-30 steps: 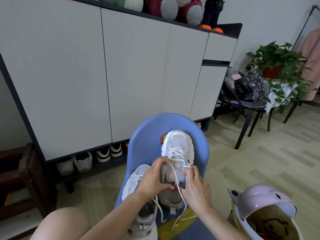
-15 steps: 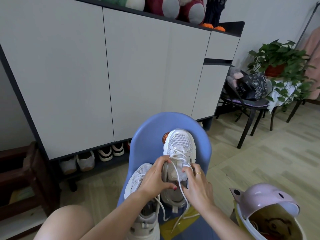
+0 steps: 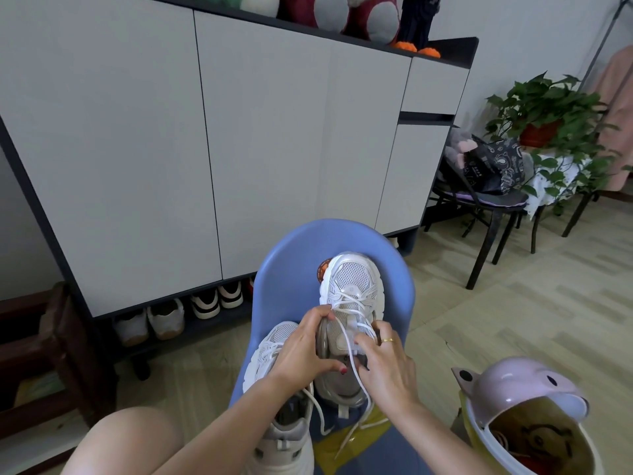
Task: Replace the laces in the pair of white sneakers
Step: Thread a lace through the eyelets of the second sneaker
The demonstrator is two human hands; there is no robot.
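Change: right hand point(image 3: 387, 366) further up the tongue than a second ago, fingertips now at the mid eyelets instead of near the collar; left hand point(image 3: 303, 346) barely shifted.
Left hand grip: wrapped round the left flank of the right sneaker point(image 3: 346, 323), fingertips pinching the lace point(image 3: 352, 368) at an eyelet, thumb hooked under near the collar.
Right hand grip: curled at the opposite eyelet row, ring finger raised; likely pinching lace, though the contact itself is hidden by the fingers.
Right sneaker: on the blue chair point(image 3: 291, 269), toe towards the rounded back edge, heel towards the front edge.
Left sneaker point(image 3: 274, 378): just beside it, at the chair's left edge, heel overhanging the front, laces loose.
Lace state: crossed over the lower eyelets only; two long free ends trailing past the heel onto the yellow sheet point(image 3: 359, 440) at the front edge.
Meaning: probably mid-lacing on this shoe, upper eyelets not yet done; whether old lace coming out or new going in cannot be told.
Risk: slack crossings may loosen while the ends hang free.
Nearby: pink bin point(image 3: 513, 392) on the floor, off the chair's right edge.
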